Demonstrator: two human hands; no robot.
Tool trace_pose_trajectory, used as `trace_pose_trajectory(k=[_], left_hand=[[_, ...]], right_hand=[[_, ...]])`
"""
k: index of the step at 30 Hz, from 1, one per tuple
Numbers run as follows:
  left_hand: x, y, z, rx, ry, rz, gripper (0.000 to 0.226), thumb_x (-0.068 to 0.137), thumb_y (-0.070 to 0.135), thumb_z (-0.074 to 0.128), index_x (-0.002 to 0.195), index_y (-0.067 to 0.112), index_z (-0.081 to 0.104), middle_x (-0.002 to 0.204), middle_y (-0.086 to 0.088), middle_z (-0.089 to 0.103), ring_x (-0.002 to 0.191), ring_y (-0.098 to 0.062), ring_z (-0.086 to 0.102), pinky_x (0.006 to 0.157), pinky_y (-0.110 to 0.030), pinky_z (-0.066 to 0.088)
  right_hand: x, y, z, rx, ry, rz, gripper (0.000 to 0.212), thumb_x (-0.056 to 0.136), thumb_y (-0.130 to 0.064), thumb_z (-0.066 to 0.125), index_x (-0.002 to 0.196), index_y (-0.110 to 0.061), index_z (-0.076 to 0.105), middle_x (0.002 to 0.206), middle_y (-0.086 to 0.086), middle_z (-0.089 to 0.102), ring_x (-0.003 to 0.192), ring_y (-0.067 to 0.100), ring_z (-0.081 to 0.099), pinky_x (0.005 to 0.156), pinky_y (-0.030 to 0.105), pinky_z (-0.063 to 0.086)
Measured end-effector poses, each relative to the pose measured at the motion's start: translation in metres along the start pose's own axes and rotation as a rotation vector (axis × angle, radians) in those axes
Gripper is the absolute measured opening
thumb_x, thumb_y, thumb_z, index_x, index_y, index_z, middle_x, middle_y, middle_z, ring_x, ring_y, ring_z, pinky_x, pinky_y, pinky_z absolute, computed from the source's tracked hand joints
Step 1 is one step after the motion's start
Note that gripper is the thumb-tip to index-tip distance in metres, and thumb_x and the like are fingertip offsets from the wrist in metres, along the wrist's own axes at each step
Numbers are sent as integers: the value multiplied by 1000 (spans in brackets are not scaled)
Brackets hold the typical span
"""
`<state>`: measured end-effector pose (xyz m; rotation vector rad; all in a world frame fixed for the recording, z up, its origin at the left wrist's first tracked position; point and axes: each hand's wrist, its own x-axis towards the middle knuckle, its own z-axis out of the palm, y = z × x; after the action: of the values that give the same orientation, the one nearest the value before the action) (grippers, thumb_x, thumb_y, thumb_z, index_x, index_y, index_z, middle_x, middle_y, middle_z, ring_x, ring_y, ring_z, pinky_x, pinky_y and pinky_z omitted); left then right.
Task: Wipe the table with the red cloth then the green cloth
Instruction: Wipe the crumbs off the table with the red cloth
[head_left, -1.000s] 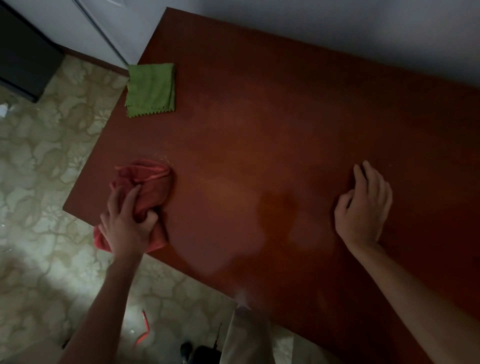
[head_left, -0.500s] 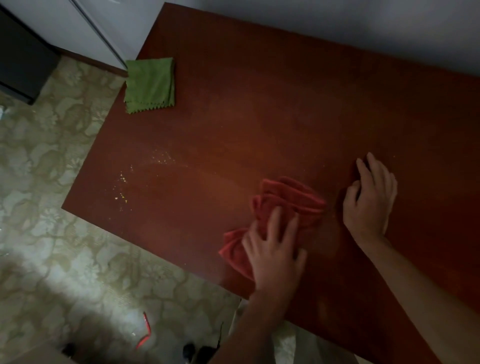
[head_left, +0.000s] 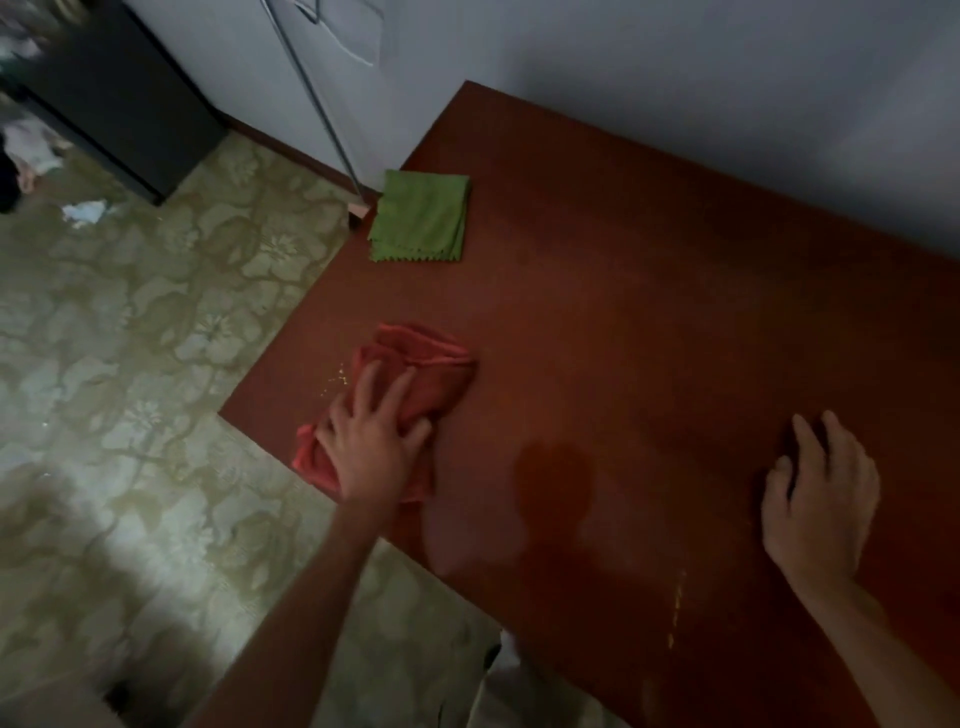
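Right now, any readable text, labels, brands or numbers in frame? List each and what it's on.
None readable.
red cloth: plain, no tag or print visible.
green cloth: plain, no label visible.
table: bare wood surface, only crumbs and a damp patch, no markings.
White panel at the top of the view: raised lines only, no lettering.
Dark cabinet and clutter at the far left: too dim and blurred to tell.

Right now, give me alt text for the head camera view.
The left hand presses a crumpled red cloth onto a dark red-brown table near its left edge, beside a few crumbs. The right hand rests flat on the table; a folded green cloth lies at the far corner.
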<state>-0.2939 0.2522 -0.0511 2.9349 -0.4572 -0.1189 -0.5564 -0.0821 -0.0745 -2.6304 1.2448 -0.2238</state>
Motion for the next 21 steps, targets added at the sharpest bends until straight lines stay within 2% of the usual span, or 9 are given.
trace_pose_trajectory(k=[3,7,10,11,13,16,18,21], left_hand=[[43,-71,-15,-36,67,-190,61,83,36,69,140,37,49,154,0,34,125,-49,39,102,-70,26],[86,-131,-26,-85,143,-351,58,82,28,66,137,36,49,149,-1,37,117,-50,45,102,-61,33],[102,-147,-34,-175,174,-531,53,83,29,60,136,30,53,143,-8,43,116,-50,48,104,-59,35],[100,-144,-37,-172,199,-543,53,83,30,58,135,29,53,143,-7,43,114,-51,48,103,-59,35],[81,-122,-40,-135,247,-425,54,80,32,57,134,28,52,146,-7,41,111,-50,48,98,-58,36],[27,-66,-35,-78,244,-6,60,76,38,54,134,23,50,144,-15,45,107,-48,50,90,-55,38],[-6,-13,-24,-34,160,236,61,74,44,51,133,29,47,141,-11,49,102,-45,52,82,-52,42],[-52,78,-2,-48,-54,472,69,66,51,60,133,41,47,141,4,50,103,-36,53,76,-48,49]], right_hand=[[-3,-16,4,7,-11,87,61,96,-38,23,147,-6,33,158,18,23,146,36,19,119,56,11],[-5,-35,10,-32,10,177,63,96,-40,22,149,-6,29,160,18,19,147,35,16,120,55,8],[-4,-34,8,-21,12,200,60,96,-38,25,148,-9,32,160,15,21,147,33,16,120,53,7],[-5,-34,8,-20,16,207,59,96,-36,26,148,-10,33,160,14,22,147,32,17,120,52,7],[-4,-34,7,-14,20,213,57,96,-35,28,148,-10,33,160,14,24,147,31,17,120,51,7],[-4,-37,7,-10,26,206,57,96,-34,29,146,-8,36,158,16,26,146,33,20,120,52,8],[-3,-37,6,-10,24,218,58,95,-34,29,145,-7,37,158,17,27,146,34,21,120,52,9],[-2,-40,3,-9,18,226,58,95,-34,29,144,-5,38,157,18,28,145,35,21,119,54,9]])
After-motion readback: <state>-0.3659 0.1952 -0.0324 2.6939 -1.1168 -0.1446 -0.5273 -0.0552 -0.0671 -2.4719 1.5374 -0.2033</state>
